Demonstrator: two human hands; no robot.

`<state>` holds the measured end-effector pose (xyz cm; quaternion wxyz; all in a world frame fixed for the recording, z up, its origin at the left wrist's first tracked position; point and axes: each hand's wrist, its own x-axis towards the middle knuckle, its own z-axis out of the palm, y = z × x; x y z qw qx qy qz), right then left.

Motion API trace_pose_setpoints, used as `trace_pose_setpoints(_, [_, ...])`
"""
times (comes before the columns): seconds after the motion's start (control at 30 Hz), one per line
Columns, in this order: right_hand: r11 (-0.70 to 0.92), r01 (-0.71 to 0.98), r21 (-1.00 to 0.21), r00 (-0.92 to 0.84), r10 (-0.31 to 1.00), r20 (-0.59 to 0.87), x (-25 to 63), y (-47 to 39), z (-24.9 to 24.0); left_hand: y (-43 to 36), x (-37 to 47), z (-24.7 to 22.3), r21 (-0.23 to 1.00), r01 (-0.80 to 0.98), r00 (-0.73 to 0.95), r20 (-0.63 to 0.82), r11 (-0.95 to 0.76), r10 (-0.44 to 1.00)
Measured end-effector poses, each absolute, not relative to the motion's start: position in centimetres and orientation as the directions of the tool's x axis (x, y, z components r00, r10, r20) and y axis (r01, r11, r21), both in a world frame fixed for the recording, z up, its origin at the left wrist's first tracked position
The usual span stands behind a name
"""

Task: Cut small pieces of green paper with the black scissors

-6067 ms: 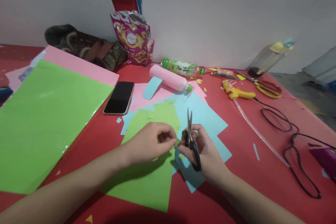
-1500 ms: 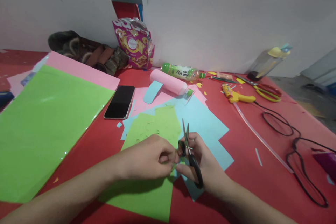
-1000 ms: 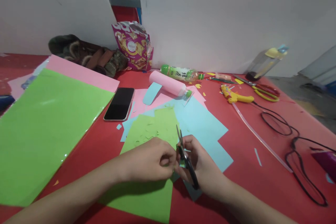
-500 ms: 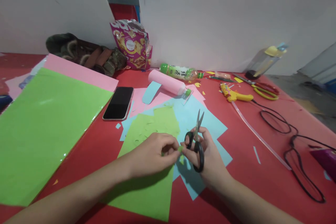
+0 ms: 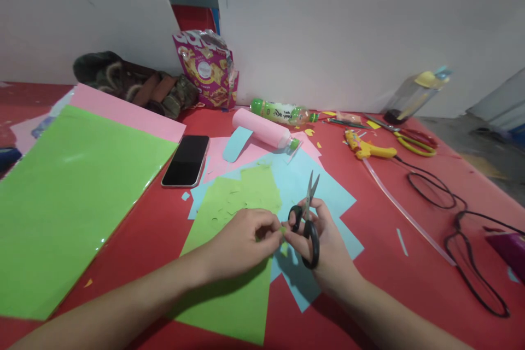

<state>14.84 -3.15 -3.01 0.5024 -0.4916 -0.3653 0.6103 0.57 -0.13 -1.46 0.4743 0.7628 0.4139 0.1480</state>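
Observation:
My left hand [image 5: 250,238] pinches a small green paper piece [image 5: 283,231] between thumb and forefinger, above a green sheet [image 5: 233,306]. Close beside it, my right hand [image 5: 328,246] holds black-handled scissors [image 5: 309,219], whose blades point up and away from me, slightly parted. Its fingertips also touch the small green piece. Light blue sheets [image 5: 336,191] lie under and beside the hands. Thin green scraps [image 5: 232,202] are scattered on the green sheet.
A phone [image 5: 186,161], a pink-wrapped bottle [image 5: 262,130] and a green-capped bottle [image 5: 283,113] lie beyond the hands. Large green paper [image 5: 77,197] covers the left. At right are a yellow glue gun [image 5: 369,149], its looping cable and yellow-and-red-handled tools [image 5: 416,142].
The small green piece shows slightly less between my fingertips. Both hands and the scissors stay almost in place.

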Motion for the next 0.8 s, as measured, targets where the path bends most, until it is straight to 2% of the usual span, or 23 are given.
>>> trace_pose_setpoints(0.2, [-0.276, -0.256, -0.926, -0.093, 0.961, -0.261, 15.0, -3.5, -3.2, 0.4, 0.1, -1.1, 0.889, 0.442, 0.550, -0.162, -0.121, 0.819])
trace_pose_setpoints(0.47, [-0.329, -0.307, -0.893, -0.362, 0.908, -0.210, 15.0, -3.8, -3.7, 1.2, -0.8, 0.3, 0.958, 0.283, 0.419, -0.076, -0.051, 0.905])
trace_pose_setpoints(0.63, [-0.336, -0.289, -0.896, -0.494, 0.854, -0.161, 15.2, -4.1, -3.4, 0.9, -0.8, 0.7, 0.968, 0.247, 0.412, -0.070, -0.037, 0.908])
trace_pose_setpoints(0.8, [-0.313, -0.262, -0.913, -0.534, 0.835, -0.133, 15.4, -4.1, -3.0, 0.8, -0.8, 0.6, 0.969, 0.248, 0.432, -0.093, -0.019, 0.897])
